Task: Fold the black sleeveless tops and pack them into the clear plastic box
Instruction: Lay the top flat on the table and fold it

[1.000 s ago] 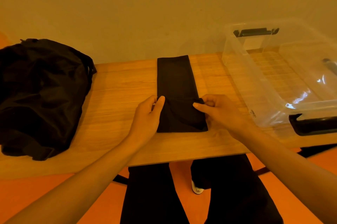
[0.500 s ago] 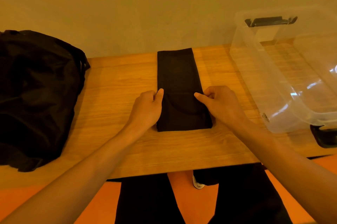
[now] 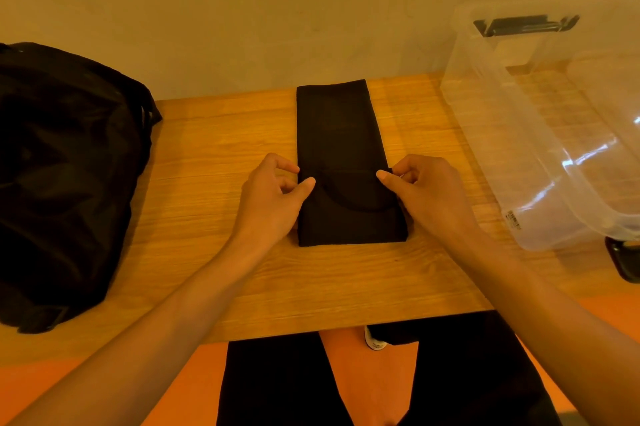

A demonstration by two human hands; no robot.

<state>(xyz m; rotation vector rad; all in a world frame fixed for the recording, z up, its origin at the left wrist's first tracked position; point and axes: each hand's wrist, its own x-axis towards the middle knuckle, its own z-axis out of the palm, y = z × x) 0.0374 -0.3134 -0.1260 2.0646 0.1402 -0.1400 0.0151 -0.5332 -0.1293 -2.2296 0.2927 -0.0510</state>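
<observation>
1. top (image 3: 341, 134) lies flat in the middle of the table (image 3: 214, 155), folded into a long narrow strip that runs away from the person; a faint crosswise line and a curved seam show on its near part
2. left hand (image 3: 273, 197) is at the strip's left edge with fingers curled, thumb on the cloth and forefinger at the edge, pinching it
3. right hand (image 3: 433, 193) mirrors it on the right edge, thumb on top and a bit of black cloth caught against its curled fingers
4. box (image 3: 485, 134) stands open on the right of the table, apart from the top; nothing dark shows inside, so likely no top is packed yet
5. heap (image 3: 62, 166) of black cloth sits at the left end; how many tops it holds cannot be told
6. the top looks thin, soft and light, with no stiffness of its own; lifted by one corner it would likely sag and the layers would slide open
7. for the next fold, the best hold is probably the one in use: both side edges at once, every layer caught in each pinch, so the strip turns over as one
8. for the carry to the box, holding the finished bundle from both sides, or with a palm under it, should keep the folds shut
</observation>
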